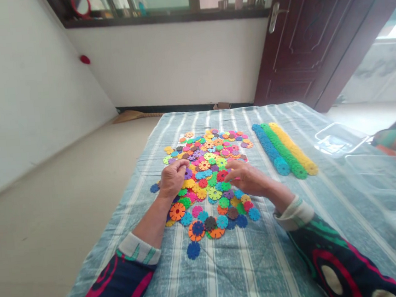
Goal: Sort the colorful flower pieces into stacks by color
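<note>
Left hand (pixel 173 178) and right hand (pixel 248 177) are reaching over loose discs (pixel 215 193).
Plastic box (pixel 342 147) is standing near disc rows (pixel 284 152); left fingers are pressing together, right fingers are curving apart.

Passable low over bare striped cloth (pixel 264 267) on the near side, and along a narrow strip between loose notched discs (pixel 215 193) and the blue disc row (pixel 270 149). Blocked rightward by green (pixel 283 152) and yellow rows (pixel 293 148), then a clear plastic container (pixel 336 143).
</note>
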Demonstrator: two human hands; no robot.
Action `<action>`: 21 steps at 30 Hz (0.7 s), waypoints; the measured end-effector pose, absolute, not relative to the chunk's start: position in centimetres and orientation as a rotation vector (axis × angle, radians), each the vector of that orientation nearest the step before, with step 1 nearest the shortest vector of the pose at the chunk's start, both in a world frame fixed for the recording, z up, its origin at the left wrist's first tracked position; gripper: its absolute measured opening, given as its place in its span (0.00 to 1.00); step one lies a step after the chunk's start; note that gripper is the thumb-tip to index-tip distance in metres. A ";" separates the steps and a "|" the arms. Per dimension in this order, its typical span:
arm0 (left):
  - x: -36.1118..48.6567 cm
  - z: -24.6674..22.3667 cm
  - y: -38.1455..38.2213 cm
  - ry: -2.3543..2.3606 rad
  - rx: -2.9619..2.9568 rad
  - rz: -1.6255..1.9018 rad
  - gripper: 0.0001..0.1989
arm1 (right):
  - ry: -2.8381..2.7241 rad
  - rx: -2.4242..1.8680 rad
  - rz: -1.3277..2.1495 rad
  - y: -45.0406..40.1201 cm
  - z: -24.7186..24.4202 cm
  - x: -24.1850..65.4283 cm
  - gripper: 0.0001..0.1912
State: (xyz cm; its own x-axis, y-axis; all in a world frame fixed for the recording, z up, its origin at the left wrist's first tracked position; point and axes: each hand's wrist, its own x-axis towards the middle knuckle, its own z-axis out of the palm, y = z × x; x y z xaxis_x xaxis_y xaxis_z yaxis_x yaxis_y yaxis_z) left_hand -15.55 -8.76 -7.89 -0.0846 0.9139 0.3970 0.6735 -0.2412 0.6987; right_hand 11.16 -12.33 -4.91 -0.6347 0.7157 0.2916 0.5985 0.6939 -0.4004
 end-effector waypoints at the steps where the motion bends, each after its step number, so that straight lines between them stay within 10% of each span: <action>1: -15.6 -7.9 -8.7 1.733 1.917 1.230 0.14 | -2.477 -1.065 0.360 -12.2 -4.8 11.6 0.10; 21: -15.8 -7.5 -9.0 1.765 1.973 1.201 0.14 | -2.632 -1.108 0.103 -16.4 -5.5 5.3 0.08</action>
State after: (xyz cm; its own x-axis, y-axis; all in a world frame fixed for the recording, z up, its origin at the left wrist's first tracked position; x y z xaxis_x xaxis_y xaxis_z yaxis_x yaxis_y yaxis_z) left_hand -15.78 -8.96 -7.50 -0.0639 0.9088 0.4124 0.7170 -0.2456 0.6524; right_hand 5.27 -16.37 -5.49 -0.6654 0.7099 0.2307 0.6897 0.7030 -0.1737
